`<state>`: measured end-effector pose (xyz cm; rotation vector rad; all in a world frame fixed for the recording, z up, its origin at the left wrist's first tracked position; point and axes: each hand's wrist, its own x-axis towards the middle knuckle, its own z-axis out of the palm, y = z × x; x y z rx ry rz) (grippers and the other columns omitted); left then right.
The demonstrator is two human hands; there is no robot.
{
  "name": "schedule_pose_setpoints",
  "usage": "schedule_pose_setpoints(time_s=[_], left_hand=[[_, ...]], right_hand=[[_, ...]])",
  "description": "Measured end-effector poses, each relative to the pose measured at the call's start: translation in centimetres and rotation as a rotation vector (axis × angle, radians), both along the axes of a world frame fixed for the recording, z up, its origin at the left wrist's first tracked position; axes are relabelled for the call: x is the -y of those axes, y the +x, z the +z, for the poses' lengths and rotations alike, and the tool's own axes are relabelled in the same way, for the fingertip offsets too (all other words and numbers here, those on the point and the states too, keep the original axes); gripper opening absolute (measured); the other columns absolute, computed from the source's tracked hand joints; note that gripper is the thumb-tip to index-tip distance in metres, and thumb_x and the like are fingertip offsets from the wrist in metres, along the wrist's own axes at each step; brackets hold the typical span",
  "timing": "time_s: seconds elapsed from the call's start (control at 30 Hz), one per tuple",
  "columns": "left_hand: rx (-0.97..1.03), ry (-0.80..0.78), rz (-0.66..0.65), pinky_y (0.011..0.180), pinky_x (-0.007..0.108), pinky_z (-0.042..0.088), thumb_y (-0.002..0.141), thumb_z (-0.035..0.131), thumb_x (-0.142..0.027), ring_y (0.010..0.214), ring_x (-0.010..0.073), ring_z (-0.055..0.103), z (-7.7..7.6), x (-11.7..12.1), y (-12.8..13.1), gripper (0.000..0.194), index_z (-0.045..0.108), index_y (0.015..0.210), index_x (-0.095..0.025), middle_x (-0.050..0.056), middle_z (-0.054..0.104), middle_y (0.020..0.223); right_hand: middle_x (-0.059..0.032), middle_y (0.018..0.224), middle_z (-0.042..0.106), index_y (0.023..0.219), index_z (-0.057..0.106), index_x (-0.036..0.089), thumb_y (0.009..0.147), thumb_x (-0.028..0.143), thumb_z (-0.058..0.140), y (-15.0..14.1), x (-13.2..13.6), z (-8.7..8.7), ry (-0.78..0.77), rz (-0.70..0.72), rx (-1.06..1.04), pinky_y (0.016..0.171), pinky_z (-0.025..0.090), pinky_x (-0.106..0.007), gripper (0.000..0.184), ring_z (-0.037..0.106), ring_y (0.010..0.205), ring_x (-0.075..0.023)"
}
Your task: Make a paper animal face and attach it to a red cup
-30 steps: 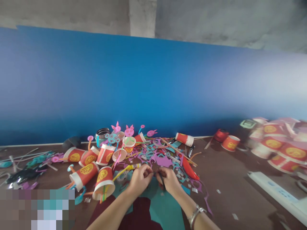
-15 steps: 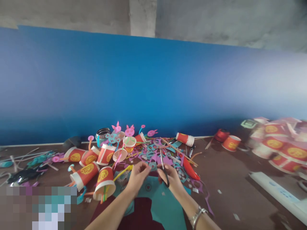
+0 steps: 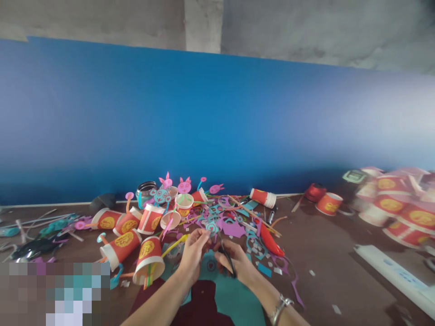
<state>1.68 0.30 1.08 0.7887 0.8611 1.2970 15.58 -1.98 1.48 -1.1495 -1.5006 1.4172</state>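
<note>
Paper piece [image 3: 212, 227], pale blue with a round drawing: location, just beyond the fingertips of the left hand [image 3: 195, 250], raised in front of the scrap pile. From my remote position I read it through the head view.

Hand state. Left fingers: together, clamped on the near edge of the paper piece. Right fingers: closed around the handles of the scissors [image 3: 229, 260], which are held by the right hand [image 3: 238, 261]. The blades tilt up and towards the paper piece. I cannot tell whether the blades are parted, nor whether they touch the paper.

Change noted. One second ago the hands covered this spot and I could not make out the paper piece. Half a second ago it showed between the hands, with the scissors more upright. Now it sits slightly farther out and to the left, its drawing in plain sight; the right hand has dropped nearer to me and the scissors lean left.

Meaning for the work. I judge that the paper piece has been turned or re-gripped relative to the blades, and that its outline can be checked from this pose.

Surroundings. Below the hands, a blue sheet [image 3: 239, 296] lies on the counter [image 3: 306, 244], and a ringed heart drawing [image 3: 210, 265] shows between the wrists. Purple scraps [image 3: 233, 227] lie beyond; a red cup [image 3: 148, 256] lies tipped to the left.
</note>
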Motion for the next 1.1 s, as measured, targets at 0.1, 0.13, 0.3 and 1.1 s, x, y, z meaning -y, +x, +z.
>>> schedule_pose_setpoints(time_s=[0.1, 0.13, 0.3, 1.1], left_hand=[[0.009, 0.004, -0.032, 0.048, 0.018, 0.028, 0.068, 0.070, -0.036, 0.047, 0.0051, 0.038, -0.1, 0.1, 0.1, 0.027, 0.052, 0.067, -0.016, -0.005, 0.050, 0.053], [0.013, 0.008, -0.047, 0.048, 0.018, 0.028, 0.069, 0.070, -0.035, 0.048, 0.0051, 0.039, -0.1, 0.2, 0.2, 0.026, 0.053, 0.067, -0.016, -0.005, 0.051, 0.054], [0.037, 0.003, -0.091, 0.049, 0.018, 0.029, 0.069, 0.071, -0.034, 0.049, 0.0054, 0.041, 0.1, 0.4, 0.2, 0.026, 0.053, 0.067, -0.015, -0.004, 0.053, 0.056], [-0.078, 0.047, -0.095, 0.046, 0.019, 0.024, 0.064, 0.071, -0.035, 0.044, 0.0046, 0.031, 1.0, 0.4, -0.1, 0.027, 0.051, 0.061, -0.016, -0.007, 0.043, 0.049]], right_hand=[[0.0045, 0.052, 0.052, 0.080, 0.053, 0.015, 0.073, 0.041, 0.061, -0.1, 0.1, 0.1, 0.015, 0.006, -0.009, 0.039, 0.033, -0.017, 0.027, 0.048, 0.044, -0.0080], [0.0045, 0.052, 0.052, 0.079, 0.053, 0.015, 0.073, 0.042, 0.061, -0.1, 0.1, 0.2, 0.022, -0.001, -0.014, 0.039, 0.033, -0.017, 0.029, 0.047, 0.044, -0.0077], [0.0050, 0.049, 0.049, 0.077, 0.055, 0.014, 0.074, 0.047, 0.062, -0.2, 0.0, 0.5, 0.057, -0.015, -0.027, 0.040, 0.034, -0.018, 0.033, 0.045, 0.041, -0.0071], [0.0065, 0.045, 0.047, 0.073, 0.051, 0.016, 0.074, 0.049, 0.061, -0.2, -0.2, -0.4, 0.057, -0.019, -0.022, 0.039, 0.033, -0.018, 0.034, 0.042, 0.038, -0.0068]])
